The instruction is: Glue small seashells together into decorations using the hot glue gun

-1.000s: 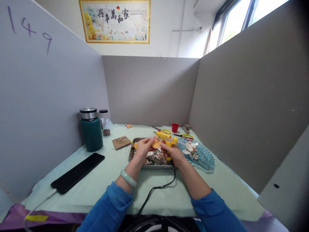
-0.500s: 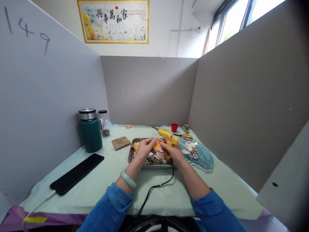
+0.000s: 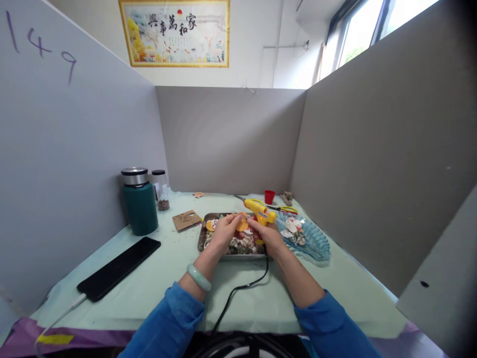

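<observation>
My left hand (image 3: 224, 232), with a pale green bangle at the wrist, pinches a small orange piece (image 3: 243, 225) from the left. The fingertips of my right hand (image 3: 270, 236) meet the same piece from the other side. A yellow glue gun (image 3: 260, 211) is held in my right hand, its body showing above the fingers and its nozzle pointing away to the left. Its black cord (image 3: 242, 287) runs down towards me. Both hands are over a metal tray (image 3: 231, 257) of shells and small bits. My fingers partly hide the orange piece.
Right of the tray lies a blue shell-shaped dish (image 3: 316, 243) with shells. Behind it are scissors (image 3: 286, 210) and a red cup (image 3: 269, 197). To the left are a brown card (image 3: 186, 220), a green flask (image 3: 140, 206), a jar (image 3: 160, 191) and a phone (image 3: 119, 268). Grey partitions surround the table.
The orange piece has turned or tilted slightly between my fingertips. My left wrist has shifted a little; the glue gun stays almost in place.
</observation>
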Demonstrator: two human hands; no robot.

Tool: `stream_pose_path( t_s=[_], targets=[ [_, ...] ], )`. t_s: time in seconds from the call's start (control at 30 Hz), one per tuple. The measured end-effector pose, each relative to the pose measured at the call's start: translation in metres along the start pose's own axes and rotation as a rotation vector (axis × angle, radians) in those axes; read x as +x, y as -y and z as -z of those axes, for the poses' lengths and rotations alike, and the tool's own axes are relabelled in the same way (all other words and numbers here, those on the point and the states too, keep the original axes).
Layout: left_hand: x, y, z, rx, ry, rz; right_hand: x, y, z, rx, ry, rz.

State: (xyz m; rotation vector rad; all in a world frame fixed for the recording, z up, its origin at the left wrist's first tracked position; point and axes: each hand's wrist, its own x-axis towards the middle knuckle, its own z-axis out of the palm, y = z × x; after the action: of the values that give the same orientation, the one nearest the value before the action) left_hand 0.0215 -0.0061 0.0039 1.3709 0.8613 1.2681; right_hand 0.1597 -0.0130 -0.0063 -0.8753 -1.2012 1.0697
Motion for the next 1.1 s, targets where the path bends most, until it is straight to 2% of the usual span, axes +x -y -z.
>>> stream_pose_path(
  t_s=[0.17,0.33,0.53,0.8,1.1],
  targets=[
    [0.0024,0.0042,0.0016,0.115,-0.011,-0.048,0.0002,0.0002,-0.0006,0.008,-0.018,-0.004],
    [0.0026,0.0075,0.0029,0.198,0.039,-0.132,0.0002,0.0001,0.0008,0.010,-0.025,0.021],
    [0.0003,0.0053,0.0019,0.244,0.021,-0.142,-0.0008,0.0027,0.0007,0.021,-0.017,0.018],
    [0.0001,0.0037,0.0004,0.168,0.004,-0.111,-0.0022,0.0054,0.0003,0.034,-0.017,0.005],
    [0.0001,0.0034,0.0000,0.105,0.041,-0.096,-0.0026,0.0063,-0.0001,0.028,-0.031,0.017]
  ],
)
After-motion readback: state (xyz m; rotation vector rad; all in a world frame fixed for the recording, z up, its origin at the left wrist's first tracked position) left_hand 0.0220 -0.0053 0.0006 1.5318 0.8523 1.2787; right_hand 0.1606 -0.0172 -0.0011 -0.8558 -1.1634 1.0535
